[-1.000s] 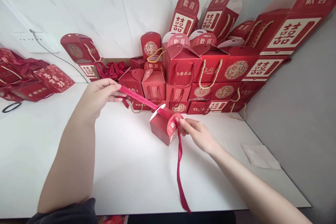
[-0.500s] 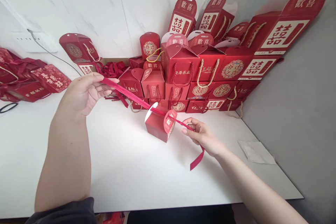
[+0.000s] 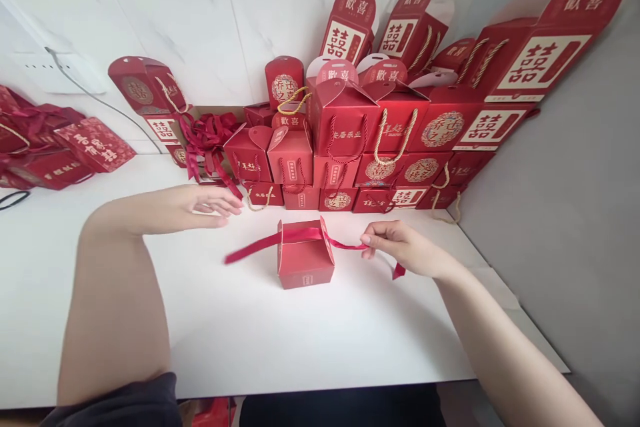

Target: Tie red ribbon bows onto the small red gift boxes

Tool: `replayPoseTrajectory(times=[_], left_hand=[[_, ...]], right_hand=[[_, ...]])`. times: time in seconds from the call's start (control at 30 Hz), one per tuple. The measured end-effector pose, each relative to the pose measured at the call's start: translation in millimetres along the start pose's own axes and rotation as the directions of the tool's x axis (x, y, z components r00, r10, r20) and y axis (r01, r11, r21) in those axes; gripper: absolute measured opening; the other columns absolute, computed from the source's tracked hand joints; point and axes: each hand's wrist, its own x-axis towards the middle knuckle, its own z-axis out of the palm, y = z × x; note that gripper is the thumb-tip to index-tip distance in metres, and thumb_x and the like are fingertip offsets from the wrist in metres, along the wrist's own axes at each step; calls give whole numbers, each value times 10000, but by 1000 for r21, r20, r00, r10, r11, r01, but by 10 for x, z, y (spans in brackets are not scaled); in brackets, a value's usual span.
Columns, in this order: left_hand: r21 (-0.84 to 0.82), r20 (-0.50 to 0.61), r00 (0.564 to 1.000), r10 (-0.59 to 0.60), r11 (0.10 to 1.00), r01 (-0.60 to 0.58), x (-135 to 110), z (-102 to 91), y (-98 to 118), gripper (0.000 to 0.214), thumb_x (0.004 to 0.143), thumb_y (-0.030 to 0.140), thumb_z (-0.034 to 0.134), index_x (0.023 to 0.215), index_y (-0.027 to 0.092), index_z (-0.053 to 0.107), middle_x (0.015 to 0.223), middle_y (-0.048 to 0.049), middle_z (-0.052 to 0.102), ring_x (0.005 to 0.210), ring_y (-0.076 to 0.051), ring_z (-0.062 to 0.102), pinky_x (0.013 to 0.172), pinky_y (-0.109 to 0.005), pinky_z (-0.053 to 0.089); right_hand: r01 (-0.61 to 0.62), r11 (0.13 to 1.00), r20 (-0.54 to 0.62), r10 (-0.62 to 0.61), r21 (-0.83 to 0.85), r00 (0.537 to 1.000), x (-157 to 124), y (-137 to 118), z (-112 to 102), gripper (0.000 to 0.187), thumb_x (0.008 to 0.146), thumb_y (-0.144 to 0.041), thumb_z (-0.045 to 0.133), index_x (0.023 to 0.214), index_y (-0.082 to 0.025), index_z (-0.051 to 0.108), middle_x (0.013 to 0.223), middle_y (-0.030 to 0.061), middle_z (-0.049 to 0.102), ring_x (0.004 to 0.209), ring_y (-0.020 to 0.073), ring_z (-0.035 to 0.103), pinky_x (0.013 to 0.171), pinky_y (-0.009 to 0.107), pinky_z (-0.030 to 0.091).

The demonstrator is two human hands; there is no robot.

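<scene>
A small red gift box [image 3: 306, 268] stands upright on the white table, its two end flaps raised. A dark pink ribbon [image 3: 260, 244] runs across its top and out through the right flap. My right hand [image 3: 400, 245] pinches the ribbon to the right of the box, and a short tail hangs beyond the fingers. To the left of the box, my left hand [image 3: 213, 205] is open with fingers stretched out, holding nothing. Below it the ribbon's left end lies loose, apart from the fingers.
Red gift boxes [image 3: 345, 127] with rope handles are stacked along the wall. An open carton of loose ribbons [image 3: 213, 140] sits left of them. More red boxes [image 3: 65, 153] lie at the far left. A pale flat packet [image 3: 503, 287] rests at right on the table [image 3: 300, 347].
My left hand has let go of the ribbon and moved down and to the right. That ribbon end has dropped. The box has turned, and my right hand has shifted slightly right.
</scene>
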Motion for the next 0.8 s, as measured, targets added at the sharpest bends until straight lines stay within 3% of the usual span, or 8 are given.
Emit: replayPoseTrajectory(times=[0.07,0.17,0.23,0.37,0.57,0.7,0.8], left_hand=[[-16,172,985,22,1000,-20,114,68,25,497,651,610,685,1003,261,721,1053,-74,743,973,-221,685,899,-321,498],[-53,469,882,49,998,-27,302,191,91,315,634,452,762,896,279,747,998,-51,750,969,-234,689,825,-278,524],[-82,560,826,66,996,-24,395,282,127,223,635,409,768,815,278,758,928,-29,755,926,-236,693,805,-272,524],[-81,629,774,76,996,-32,480,449,170,180,728,415,702,782,255,764,861,-22,748,848,-222,685,773,-277,511],[-258,613,755,233,962,-87,529,638,231,245,735,371,697,591,196,602,683,-9,641,646,-170,606,651,-280,492],[-332,708,644,290,941,-60,544,637,213,230,736,346,722,620,200,588,703,-10,609,672,-164,585,654,-273,488],[-348,758,595,268,937,22,546,614,175,214,731,363,745,659,208,616,796,-40,682,754,-200,649,706,-302,525]], right_hand=[[8,997,21,-9,80,1000,79,20,79,369,895,-538,574,794,-187,627,793,38,692,792,180,637,792,333,465],[-1,981,49,-9,196,999,172,28,154,420,909,-581,529,859,-175,625,757,41,678,696,158,613,705,312,473],[-17,971,76,-1,238,997,214,35,185,467,920,-609,485,891,-169,638,730,49,678,648,157,599,666,311,471],[-1,966,112,-29,260,993,255,67,246,493,924,-609,477,826,-163,660,747,60,677,662,162,595,697,321,470],[45,943,91,-79,331,993,213,80,239,406,877,-547,609,708,-178,602,685,9,593,626,128,507,656,282,399],[63,942,12,-71,329,997,136,104,144,431,900,-538,579,659,-187,516,598,-28,469,550,107,369,558,269,275],[59,938,-3,-61,341,998,89,130,90,418,919,-545,544,703,-191,501,583,-47,390,529,101,293,534,268,219]])
